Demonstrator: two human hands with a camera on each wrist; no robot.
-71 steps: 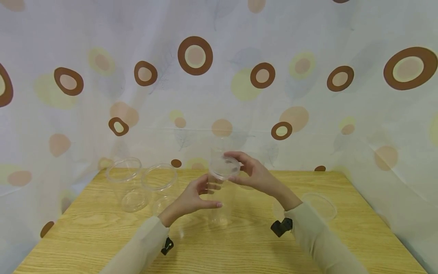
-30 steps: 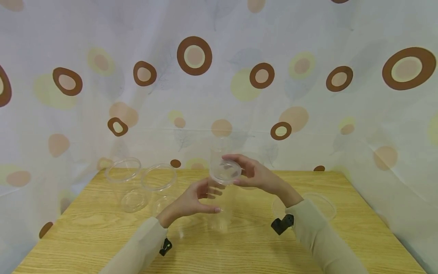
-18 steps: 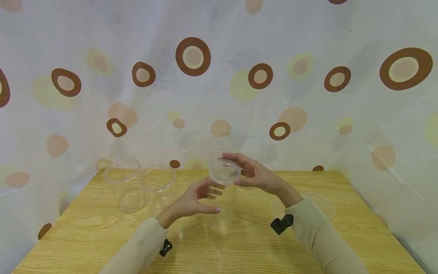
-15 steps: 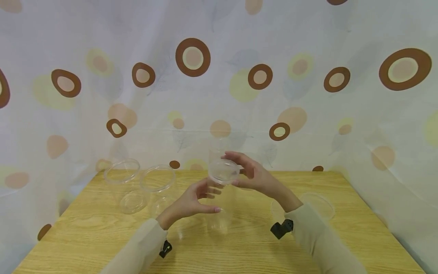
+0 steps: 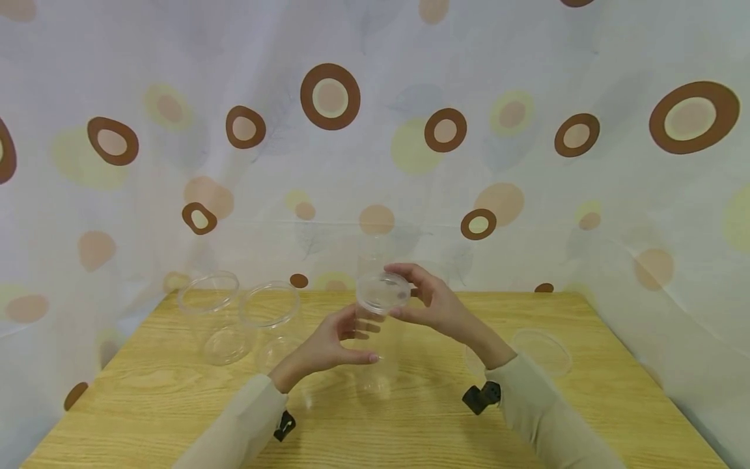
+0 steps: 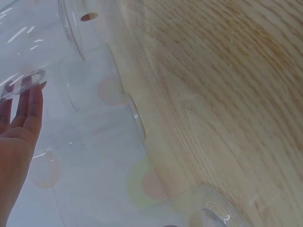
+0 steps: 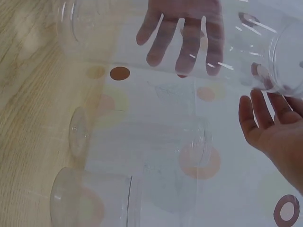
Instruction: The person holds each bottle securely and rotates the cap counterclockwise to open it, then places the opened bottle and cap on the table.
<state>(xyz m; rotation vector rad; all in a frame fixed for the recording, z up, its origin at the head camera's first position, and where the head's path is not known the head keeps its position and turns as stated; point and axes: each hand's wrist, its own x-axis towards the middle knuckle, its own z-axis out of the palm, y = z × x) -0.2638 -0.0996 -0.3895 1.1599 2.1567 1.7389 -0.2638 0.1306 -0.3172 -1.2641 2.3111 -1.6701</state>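
In the head view a clear plastic jar [image 5: 377, 374] stands upright at the middle of the table. My left hand [image 5: 328, 342] holds it from the left, thumb in front and fingers showing through the wall behind. A thin clear round lid [image 5: 383, 293] appears to lie over the jar's mouth. At its right edge my right hand [image 5: 436, 303] grips, thumb at the front and fingers farther back. The right wrist view shows my right hand [image 7: 272, 125] at the rim and my left hand's fingers [image 7: 189, 42] through the jar. Whether the lid is fully seated, I cannot tell.
Two open clear jars [image 5: 209, 290] [image 5: 271, 306] stand at the left. More clear containers [image 7: 142, 137] [image 7: 94, 198] stand behind the held jar. Flat clear lids [image 5: 541, 352] lie at the right on the wooden table [image 5: 381, 440]. A patterned sheet [image 5: 375, 163] hangs behind.
My right thumb has slid a little left along the rim's front, and the fingers have shifted slightly. My left hand has kept its hold on the jar.
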